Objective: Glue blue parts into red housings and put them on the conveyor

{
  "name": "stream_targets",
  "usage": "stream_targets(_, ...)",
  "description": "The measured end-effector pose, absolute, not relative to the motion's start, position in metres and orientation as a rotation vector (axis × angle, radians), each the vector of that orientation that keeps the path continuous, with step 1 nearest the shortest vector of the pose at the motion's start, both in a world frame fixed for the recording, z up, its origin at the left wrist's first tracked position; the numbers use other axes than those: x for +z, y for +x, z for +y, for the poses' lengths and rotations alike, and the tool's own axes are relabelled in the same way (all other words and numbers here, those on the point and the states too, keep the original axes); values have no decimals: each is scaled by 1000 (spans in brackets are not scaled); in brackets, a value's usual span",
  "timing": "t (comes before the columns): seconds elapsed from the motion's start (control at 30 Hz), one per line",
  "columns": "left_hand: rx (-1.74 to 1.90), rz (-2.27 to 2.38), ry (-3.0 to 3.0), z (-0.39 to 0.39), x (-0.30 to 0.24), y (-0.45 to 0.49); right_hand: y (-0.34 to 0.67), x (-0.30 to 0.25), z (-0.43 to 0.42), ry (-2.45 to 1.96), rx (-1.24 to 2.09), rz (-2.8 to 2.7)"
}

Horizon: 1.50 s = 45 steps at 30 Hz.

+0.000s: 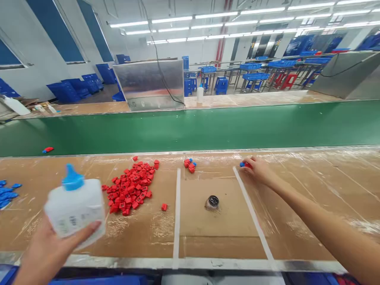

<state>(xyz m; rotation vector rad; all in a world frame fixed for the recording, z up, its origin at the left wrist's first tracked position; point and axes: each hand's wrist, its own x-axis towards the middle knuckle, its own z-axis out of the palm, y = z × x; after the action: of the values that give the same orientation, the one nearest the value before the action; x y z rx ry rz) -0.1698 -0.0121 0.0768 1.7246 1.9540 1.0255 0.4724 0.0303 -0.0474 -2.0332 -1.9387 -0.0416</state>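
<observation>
My left hand [52,245] is closed round a white squeeze bottle [75,211] with a blue nozzle cap, held upright above the table's left side. Between the fingers of my right hand [257,168] is a small red and blue plastic piece [247,165], partly hidden by them, at the top of the right white strip. A heap of small red plastic blocks [130,190] lies right of the bottle, with one red block [164,207] apart from it. Several joined red and blue pieces [190,165] sit between the strips. A round black-topped fixture [213,202] stands in the middle.
Blue plastic pieces [7,194] lie at the far left. Beyond the table runs a green conveyor belt [190,128] carrying a red and blue piece [48,150]. Two white strips [177,213] run along the brown tabletop. Another white bottle [200,94] stands on the far ledge.
</observation>
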Motion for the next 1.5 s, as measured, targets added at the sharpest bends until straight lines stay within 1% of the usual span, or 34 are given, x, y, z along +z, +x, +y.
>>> stream_targets(0.1,725,1644,1832,-31,72,-84,504,-65,-22,-2133,-136,-1811)
stream_targets(0.23,362,1315,2059,-34,66,-16,518,-79,-57,-2166,-238,-1690)
stream_targets(0.33,78,1264,2174,-28,70,10,519,-83,-65,-2132,-291,-1642)
stream_targets(0.43,-109,1287,2250,-18,77,22,520,-84,-66,-2098,-316,-1616)
stream_targets(0.77,-434,1262,2418,9,108,45,522,-85,-70,-2069,-332,-1552)
stream_targets(1.07,-569,1257,2501,17,130,61,518,-84,-73,-2088,-332,-1487)
stream_targets(1.37,-689,1220,2512,19,135,68,510,-77,-77,-2066,-508,-1460)
stream_targets(1.5,-728,1221,2513,19,140,70,507,-72,-78,-2038,-574,-1361)
